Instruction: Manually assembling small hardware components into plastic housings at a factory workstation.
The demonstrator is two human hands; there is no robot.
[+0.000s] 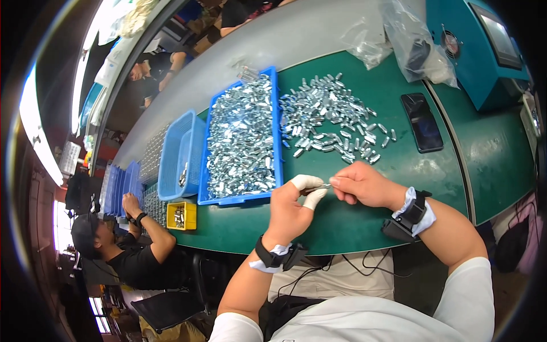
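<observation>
My left hand (289, 212) wears white finger covers on its thumb and a finger, and these pinch a small silvery metal part (326, 186) above the near side of the green table. From the other side my right hand (369, 186) closes thumb and forefinger at the part's right end. Whether it grips that same part or another tiny piece is too small to tell. Beyond my hands lies a loose pile of short shiny metal cylinders (336, 114). To its left, a blue tray (277, 131) is heaped with many similar metal parts.
A light blue basket (171, 151) and a small yellow bin (190, 217) with metal parts stand left of the tray. A black phone (422, 122), clear plastic bags (413, 40) and a teal machine (476, 62) are at right. A co-worker (137, 251) sits at the left.
</observation>
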